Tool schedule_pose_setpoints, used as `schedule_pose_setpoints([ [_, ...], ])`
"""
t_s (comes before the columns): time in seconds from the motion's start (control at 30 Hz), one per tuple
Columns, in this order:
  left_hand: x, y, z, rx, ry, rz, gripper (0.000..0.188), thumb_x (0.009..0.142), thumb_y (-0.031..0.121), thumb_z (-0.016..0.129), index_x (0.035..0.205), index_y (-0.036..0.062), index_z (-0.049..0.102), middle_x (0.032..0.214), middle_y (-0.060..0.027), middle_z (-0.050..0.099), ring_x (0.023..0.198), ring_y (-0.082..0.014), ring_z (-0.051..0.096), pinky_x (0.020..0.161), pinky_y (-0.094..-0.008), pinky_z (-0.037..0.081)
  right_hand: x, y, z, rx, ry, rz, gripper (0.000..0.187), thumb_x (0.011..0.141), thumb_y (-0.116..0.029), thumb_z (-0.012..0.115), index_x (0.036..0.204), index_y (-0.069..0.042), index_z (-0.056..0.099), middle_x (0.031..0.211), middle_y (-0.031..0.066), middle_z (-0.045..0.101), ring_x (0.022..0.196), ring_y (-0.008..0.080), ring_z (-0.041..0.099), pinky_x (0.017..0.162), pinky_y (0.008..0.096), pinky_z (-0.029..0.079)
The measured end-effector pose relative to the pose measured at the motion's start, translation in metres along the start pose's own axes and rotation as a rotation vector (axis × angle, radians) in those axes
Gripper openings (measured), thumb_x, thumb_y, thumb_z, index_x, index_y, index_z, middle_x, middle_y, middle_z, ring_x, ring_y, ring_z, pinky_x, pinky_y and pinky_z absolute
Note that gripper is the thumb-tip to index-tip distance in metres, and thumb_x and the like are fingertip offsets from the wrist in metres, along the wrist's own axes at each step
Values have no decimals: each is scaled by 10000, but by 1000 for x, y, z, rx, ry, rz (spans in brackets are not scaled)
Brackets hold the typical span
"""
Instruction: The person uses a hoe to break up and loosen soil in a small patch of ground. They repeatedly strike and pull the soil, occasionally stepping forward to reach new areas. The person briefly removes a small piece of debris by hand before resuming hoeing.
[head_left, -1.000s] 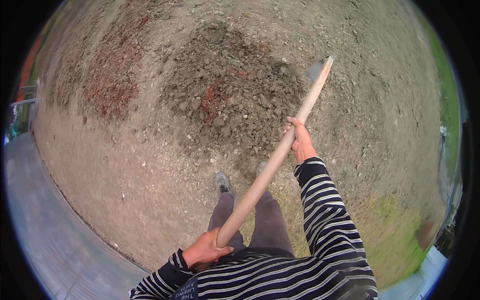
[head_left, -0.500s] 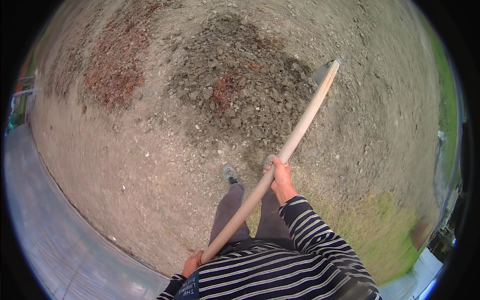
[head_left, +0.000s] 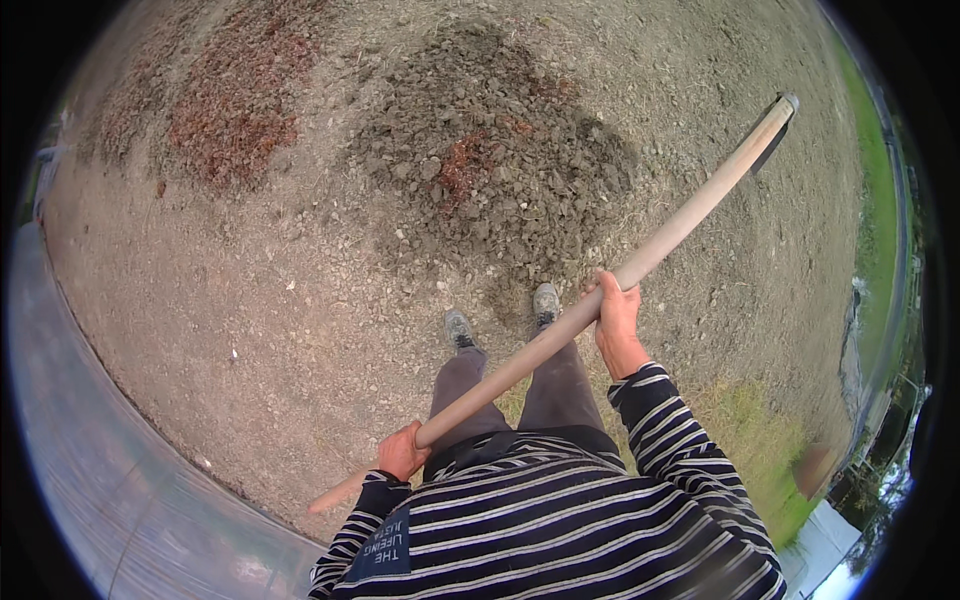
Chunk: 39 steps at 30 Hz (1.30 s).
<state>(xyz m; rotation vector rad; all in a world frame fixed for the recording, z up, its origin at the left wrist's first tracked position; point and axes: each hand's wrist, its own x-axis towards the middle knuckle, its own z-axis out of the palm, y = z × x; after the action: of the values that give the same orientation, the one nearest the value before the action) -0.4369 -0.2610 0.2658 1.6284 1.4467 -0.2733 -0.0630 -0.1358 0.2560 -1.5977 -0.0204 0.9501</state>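
Note:
A long-handled hoe [head_left: 685,222] slants across my body, its wooden handle running from low on the left to the far right. My left hand [head_left: 403,452] is closed round the handle near its butt end, which sticks out past my fist. Farther up the shaft, in front of my right leg, my right hand [head_left: 617,318] grips it with the fingers partly hidden. The hoe's dark blade [head_left: 773,143] shows nearly edge-on at the far right, beyond the pile of loose grey-brown soil [head_left: 545,190]. Some reddish material [head_left: 462,172] lies on that pile.
A second, reddish heap [head_left: 238,125] spreads over the ground at the far left. My shoes [head_left: 545,304] stand just short of the soil pile. Plastic sheeting [head_left: 120,470] curves along the left side. Grass [head_left: 745,440] grows at my right.
The hoe's head has swung right and farther away from the soil pile. Both hands have risen a little, the right one also moving right, and the butt end now shows past my left hand.

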Motion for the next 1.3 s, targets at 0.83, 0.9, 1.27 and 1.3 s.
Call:
schedule_pose_setpoints([
  [0.83, 120, 158, 2, -10, -45, 94, 355, 626, 301, 630, 948, 152, 624, 840, -136, 637, 809, -351, 596, 741, -426, 472, 111, -146, -54, 416, -220, -111, 187, 753, -135, 616, 811, -46, 462, 674, 36, 458, 595, 156, 480, 545, 324, 454],
  [0.9, 162, 215, -7, -78, 62, 239, 324, 640, 289, 628, 924, 133, 620, 816, -152, 633, 797, -351, 596, 710, -429, 474, 127, -191, -43, 307, -77, -233, 181, 750, -92, 613, 791, -43, 443, 622, 39, 463, 516, 160, 486, 464, 307, 440],
  [1.27, 90, 192, 3, 108, 33, -236, 307, 621, 250, 638, 899, 125, 611, 793, -164, 633, 765, -363, 604, 684, -454, 482, 130, -45, 15, 146, -22, 204, 253, 748, -45, 589, 907, -37, 392, 633, 60, 484, 445, 173, 497, 394, 308, 433],
  [1.3, 58, 187, 6, 132, -73, -322, 306, 636, 268, 637, 908, 130, 610, 796, -166, 634, 767, -365, 605, 686, -452, 481, 117, -4, 16, 58, -10, 404, 239, 745, -57, 594, 890, -28, 406, 626, 68, 490, 451, 178, 507, 390, 316, 435],
])
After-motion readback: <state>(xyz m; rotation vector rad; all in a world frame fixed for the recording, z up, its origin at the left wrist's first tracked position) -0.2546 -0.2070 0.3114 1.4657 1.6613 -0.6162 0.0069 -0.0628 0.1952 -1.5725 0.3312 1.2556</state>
